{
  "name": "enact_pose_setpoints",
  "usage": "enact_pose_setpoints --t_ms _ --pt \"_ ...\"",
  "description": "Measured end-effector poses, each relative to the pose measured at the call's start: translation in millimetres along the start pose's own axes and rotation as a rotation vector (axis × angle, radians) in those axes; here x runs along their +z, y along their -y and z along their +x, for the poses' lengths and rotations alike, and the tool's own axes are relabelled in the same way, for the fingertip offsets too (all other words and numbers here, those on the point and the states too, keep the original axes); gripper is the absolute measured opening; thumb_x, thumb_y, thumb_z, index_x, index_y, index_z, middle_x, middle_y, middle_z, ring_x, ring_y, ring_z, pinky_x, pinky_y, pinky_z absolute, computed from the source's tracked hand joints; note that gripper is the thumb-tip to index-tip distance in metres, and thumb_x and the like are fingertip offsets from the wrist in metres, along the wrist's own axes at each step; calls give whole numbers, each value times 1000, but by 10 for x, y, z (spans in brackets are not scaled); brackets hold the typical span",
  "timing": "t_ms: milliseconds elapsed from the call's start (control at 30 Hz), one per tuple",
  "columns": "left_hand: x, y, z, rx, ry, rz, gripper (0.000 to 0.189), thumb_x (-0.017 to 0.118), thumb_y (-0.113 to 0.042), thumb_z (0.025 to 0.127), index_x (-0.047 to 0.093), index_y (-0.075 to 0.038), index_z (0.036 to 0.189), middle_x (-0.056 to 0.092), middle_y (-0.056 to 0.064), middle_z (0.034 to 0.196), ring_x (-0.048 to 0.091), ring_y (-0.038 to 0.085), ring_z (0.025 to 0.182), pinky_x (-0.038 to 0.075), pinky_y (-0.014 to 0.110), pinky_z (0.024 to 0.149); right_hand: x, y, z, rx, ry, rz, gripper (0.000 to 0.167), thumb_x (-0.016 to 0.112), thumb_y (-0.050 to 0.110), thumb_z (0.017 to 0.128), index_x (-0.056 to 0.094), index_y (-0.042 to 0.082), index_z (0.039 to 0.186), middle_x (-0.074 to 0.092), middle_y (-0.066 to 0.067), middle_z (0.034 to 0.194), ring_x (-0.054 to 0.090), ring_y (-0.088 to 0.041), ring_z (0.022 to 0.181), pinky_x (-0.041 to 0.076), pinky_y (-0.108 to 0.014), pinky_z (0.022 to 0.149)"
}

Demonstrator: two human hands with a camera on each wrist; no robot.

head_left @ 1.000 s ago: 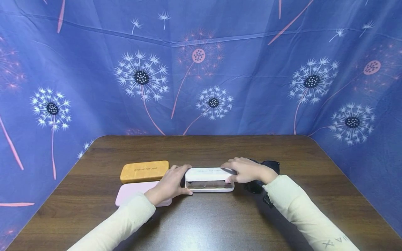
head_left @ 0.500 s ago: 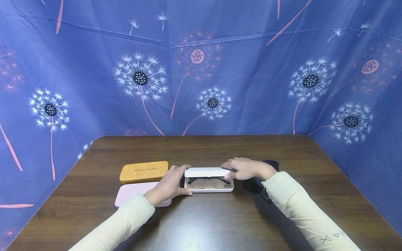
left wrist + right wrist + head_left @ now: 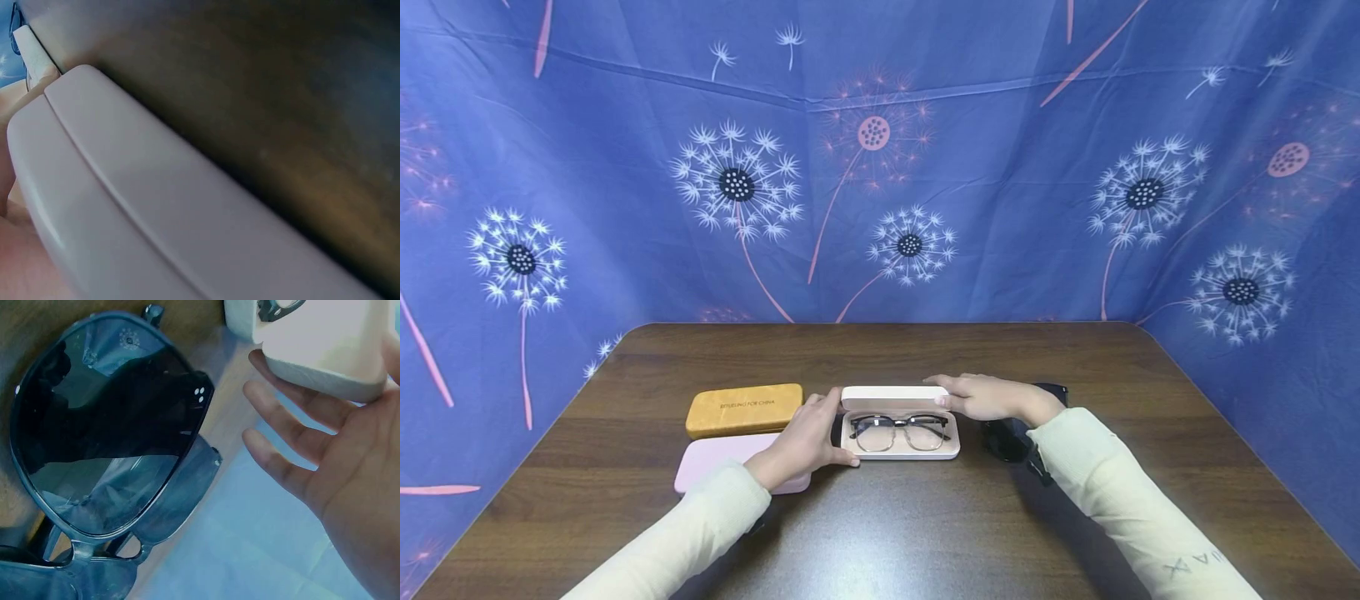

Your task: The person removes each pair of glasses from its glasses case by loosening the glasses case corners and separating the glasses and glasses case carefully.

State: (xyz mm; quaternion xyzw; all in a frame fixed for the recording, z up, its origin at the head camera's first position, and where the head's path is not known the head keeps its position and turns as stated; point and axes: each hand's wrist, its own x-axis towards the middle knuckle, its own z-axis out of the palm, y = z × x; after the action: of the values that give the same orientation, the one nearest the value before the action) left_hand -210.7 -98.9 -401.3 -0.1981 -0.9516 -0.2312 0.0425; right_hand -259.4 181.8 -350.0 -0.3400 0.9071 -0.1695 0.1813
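In the head view a white glasses case [image 3: 895, 398] stands with its lid raised at mid-table. Black-topped eyeglasses [image 3: 900, 423] lie inside its base. My left hand [image 3: 801, 442] grips the case's left end, thumb in front and fingers toward the back. At the lid's right end my right hand [image 3: 988, 397] holds on, its thumb at the front and other fingers behind. The right wrist view shows that hand [image 3: 365, 459] from the palm side against the white case [image 3: 328, 340]. A pink case [image 3: 162, 181] fills much of the left wrist view, under my left wrist.
A yellow glasses case [image 3: 745, 411] lies behind the pink one at the left. Dark sunglasses [image 3: 1009, 442] rest under my right wrist, looming large in the right wrist view. Behind the wooden table [image 3: 880, 517] hangs a blue dandelion-print cloth [image 3: 1000, 167].
The white case's lid has swung up and back with my right hand, bringing the eyeglasses into full view. My left hand has kept its place at the case's left end.
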Motion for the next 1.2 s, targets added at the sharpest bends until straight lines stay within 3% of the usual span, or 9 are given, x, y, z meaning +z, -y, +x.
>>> enact_pose_setpoints --t_ms 100,200,500,833,1200 --pt "-1 -8 12 -21 4 -8 86 88 -35 48 44 -8 117 64 4 100 52 26 98 42 43 86 -1 -19 15 18 -13 75 50 34 34 98 32 8 141 46 -16 136 40 -37 126 30 -53 103" --pt "2 -6 20 -32 4 -6 85 88 -35 48 44 -8 115 63 3 98 52 25 97 42 43 86 19 -40 31 6 -50 74 49 33 37 98 35 9 139 49 -14 134 43 -35 124 32 -52 102" --pt "12 3 22 -35 15 -7 85 88 -35 48 44 -6 116 63 5 99 52 26 98 41 44 87 123 -79 15 -101 -302 -116 47 41 36 96 48 4 129 58 -11 122 54 -29 112 41 -48 94" --pt "17 4 13 -33 22 -3 96 87 -36 50 40 -3 126 61 10 108 50 29 102 41 45 89 195 -36 -56 -115 -477 -276 40 46 34 94 53 8 125 58 -5 121 52 -23 112 40 -48 93" --pt "4 13 7 -32 32 -20 97 87 -35 51 39 -2 128 62 10 110 49 30 106 39 46 92 170 1 -63 -274 -688 -410 33 56 19 89 56 5 118 61 -8 112 56 -23 101 44 -40 86"
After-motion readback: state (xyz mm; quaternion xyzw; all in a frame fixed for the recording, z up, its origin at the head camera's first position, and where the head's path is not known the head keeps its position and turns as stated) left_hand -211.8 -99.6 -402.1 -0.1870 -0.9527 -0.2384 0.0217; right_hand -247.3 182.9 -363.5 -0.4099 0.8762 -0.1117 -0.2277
